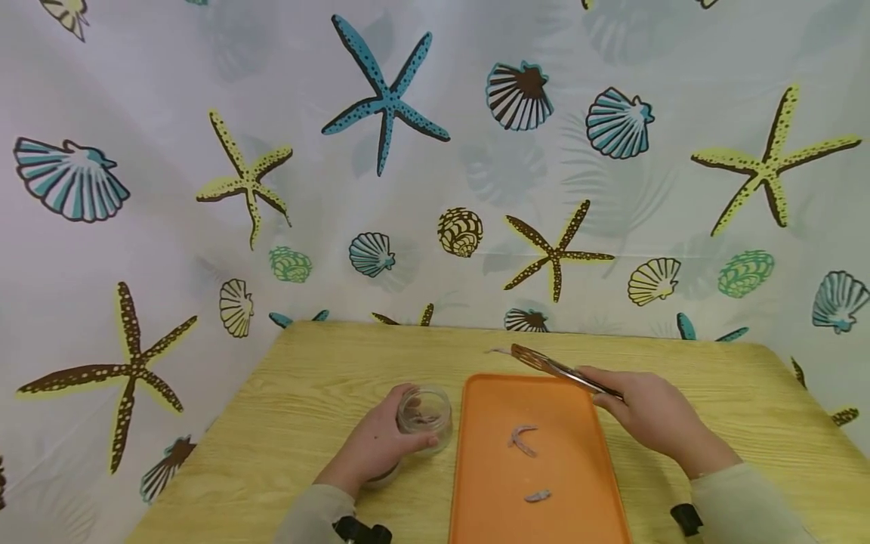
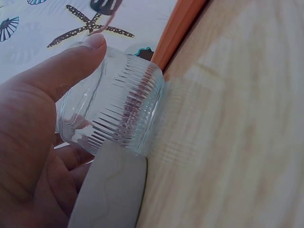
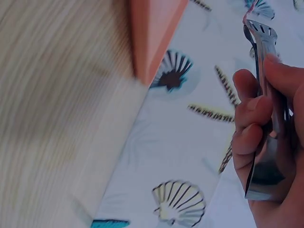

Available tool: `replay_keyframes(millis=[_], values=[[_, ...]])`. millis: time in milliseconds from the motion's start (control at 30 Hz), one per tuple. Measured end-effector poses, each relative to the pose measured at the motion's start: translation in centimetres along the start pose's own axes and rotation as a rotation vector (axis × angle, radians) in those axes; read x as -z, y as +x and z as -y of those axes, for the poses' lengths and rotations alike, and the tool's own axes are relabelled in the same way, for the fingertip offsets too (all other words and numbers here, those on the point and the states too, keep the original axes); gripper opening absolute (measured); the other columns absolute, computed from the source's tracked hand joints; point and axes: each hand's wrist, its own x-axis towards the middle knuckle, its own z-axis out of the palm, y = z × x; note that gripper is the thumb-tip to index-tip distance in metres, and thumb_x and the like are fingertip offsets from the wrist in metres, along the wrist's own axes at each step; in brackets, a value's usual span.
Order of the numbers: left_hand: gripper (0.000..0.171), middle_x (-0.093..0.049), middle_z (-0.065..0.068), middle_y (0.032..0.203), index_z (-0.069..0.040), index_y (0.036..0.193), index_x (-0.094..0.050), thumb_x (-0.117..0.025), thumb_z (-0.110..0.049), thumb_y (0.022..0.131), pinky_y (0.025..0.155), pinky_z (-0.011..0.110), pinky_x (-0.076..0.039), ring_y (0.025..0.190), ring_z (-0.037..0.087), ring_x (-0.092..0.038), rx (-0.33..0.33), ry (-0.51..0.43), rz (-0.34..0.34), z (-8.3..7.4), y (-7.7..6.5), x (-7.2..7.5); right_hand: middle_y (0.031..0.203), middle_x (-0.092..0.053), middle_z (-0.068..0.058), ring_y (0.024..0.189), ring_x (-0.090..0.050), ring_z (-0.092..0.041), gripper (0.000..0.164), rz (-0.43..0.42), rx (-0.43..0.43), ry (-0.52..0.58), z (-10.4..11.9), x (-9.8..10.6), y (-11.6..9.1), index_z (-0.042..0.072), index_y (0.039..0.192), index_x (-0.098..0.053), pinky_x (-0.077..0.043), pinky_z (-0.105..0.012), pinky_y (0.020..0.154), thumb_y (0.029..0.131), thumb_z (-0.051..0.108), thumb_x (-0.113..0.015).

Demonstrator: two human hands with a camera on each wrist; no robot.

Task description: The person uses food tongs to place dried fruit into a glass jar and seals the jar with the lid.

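My left hand (image 1: 381, 438) grips a clear glass jar (image 1: 425, 423) on the table, left of the orange tray (image 1: 503, 400). Ribbed glass shows in the left wrist view, with small brownish-pink pieces (image 2: 135, 102) low inside the jar. In my right hand (image 1: 655, 412) are metal tongs (image 1: 567, 372), held above the tray's far end. A thin pinkish strip (image 1: 499, 350) hangs from the tongs' slotted tips, also visible in the right wrist view. Two greyish-pink strips lie on the tray: a forked strip (image 1: 523, 440) and a shorter strip (image 1: 538, 496).
The light wood-patterned table (image 1: 326, 370) runs back to a white curtain (image 1: 421, 181) printed with starfish and shells. A pale, rounded thing (image 2: 111, 185) stands beside the jar, partly hidden by my left arm in the head view.
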Motion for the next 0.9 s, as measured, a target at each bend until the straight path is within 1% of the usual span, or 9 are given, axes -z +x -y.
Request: replay_keyframes(millis=[33, 133, 200, 333, 467, 500, 600, 700, 900], values=[[0.096, -0.054, 0.005, 0.147, -0.017, 0.155, -0.036, -0.084, -0.052, 0.079, 0.108, 0.057, -0.038, 0.135, 0.030, -0.049, -0.004, 0.004, 0.000, 0.0, 0.0, 0.0, 0.110, -0.074, 0.001, 0.065, -0.054, -0.007, 0.048, -0.004, 0.022, -0.007, 0.6, -0.2, 0.1, 0.022, 0.145, -0.059, -0.043, -0.032, 0.060, 0.098, 0.025, -0.068], [0.097, -0.055, 0.003, 0.145, -0.018, 0.155, -0.036, -0.084, -0.054, 0.078, 0.108, 0.056, -0.039, 0.134, 0.028, -0.050, 0.001, 0.016, -0.005, 0.0, -0.1, 0.0, 0.123, -0.071, 0.000, 0.075, -0.059, -0.006, 0.049, -0.005, 0.083, -0.021, 2.0, -0.9, 0.5, 0.025, 0.145, -0.059, -0.045, -0.031, 0.064, 0.097, 0.025, -0.070], [0.097, -0.055, 0.003, 0.145, -0.018, 0.155, -0.036, -0.084, -0.054, 0.078, 0.107, 0.055, -0.040, 0.133, 0.027, -0.051, 0.001, 0.020, -0.010, 0.0, -0.1, 0.0, 0.125, -0.070, 0.001, 0.074, -0.058, -0.004, 0.049, -0.001, 0.108, -0.029, 2.8, -1.2, 0.8, 0.027, 0.145, -0.059, -0.045, -0.029, 0.064, 0.097, 0.026, -0.070], [0.097, -0.056, 0.002, 0.144, -0.019, 0.155, -0.037, -0.085, -0.052, 0.079, 0.107, 0.055, -0.040, 0.132, 0.026, -0.051, 0.004, 0.015, -0.017, 0.0, -0.1, 0.0, 0.122, -0.071, 0.004, 0.062, -0.048, -0.001, 0.049, 0.008, 0.146, -0.032, 4.1, -1.8, 1.1, 0.030, 0.143, -0.061, -0.040, -0.026, 0.058, 0.096, 0.027, -0.071], [0.096, -0.055, 0.002, 0.144, -0.019, 0.155, -0.037, -0.085, -0.052, 0.079, 0.106, 0.055, -0.041, 0.132, 0.027, -0.051, 0.004, 0.012, -0.016, 0.0, 0.0, 0.0, 0.119, -0.072, 0.006, 0.063, -0.048, 0.001, 0.047, 0.001, 0.203, -0.042, 5.1, -2.1, 1.2, 0.030, 0.142, -0.062, -0.040, -0.025, 0.057, 0.095, 0.027, -0.072], [0.096, -0.055, 0.002, 0.144, -0.019, 0.155, -0.037, -0.085, -0.052, 0.079, 0.106, 0.055, -0.041, 0.132, 0.027, -0.051, 0.006, 0.013, -0.015, 0.0, 0.0, 0.0, 0.116, -0.072, 0.007, 0.065, -0.049, 0.002, 0.048, -0.002, 0.221, -0.046, 5.3, -2.2, 1.2, 0.029, 0.141, -0.062, -0.040, -0.025, 0.057, 0.095, 0.027, -0.073], [0.097, -0.055, 0.001, 0.144, -0.020, 0.155, -0.036, -0.085, -0.053, 0.078, 0.106, 0.055, -0.041, 0.133, 0.027, -0.051, 0.013, 0.014, -0.014, -0.1, 0.0, 0.0, 0.100, -0.070, 0.014, 0.061, -0.047, 0.002, 0.050, 0.003, 0.247, -0.052, 5.8, -2.3, 1.3, 0.031, 0.143, -0.061, -0.039, -0.024, 0.054, 0.095, 0.027, -0.073], [0.098, -0.055, 0.001, 0.145, -0.019, 0.156, -0.036, -0.085, -0.053, 0.078, 0.107, 0.056, -0.040, 0.134, 0.027, -0.050, 0.013, 0.013, -0.011, -0.2, 0.0, 0.0, 0.086, -0.060, 0.020, 0.059, -0.044, 0.002, 0.052, 0.009, 0.258, -0.054, 5.9, -2.3, 1.3, 0.031, 0.143, -0.060, -0.038, -0.023, 0.051, 0.094, 0.028, -0.074], [0.098, -0.055, 0.001, 0.144, -0.019, 0.156, -0.036, -0.086, -0.052, 0.078, 0.108, 0.055, -0.039, 0.134, 0.027, -0.050, 0.011, 0.017, -0.015, -0.3, -0.1, 0.0, 0.082, -0.057, 0.022, 0.054, -0.038, 0.001, 0.054, 0.021, 0.238, -0.043, 6.0, -2.0, 1.0, 0.032, 0.144, -0.059, -0.035, -0.023, 0.050, 0.093, 0.026, -0.075]])
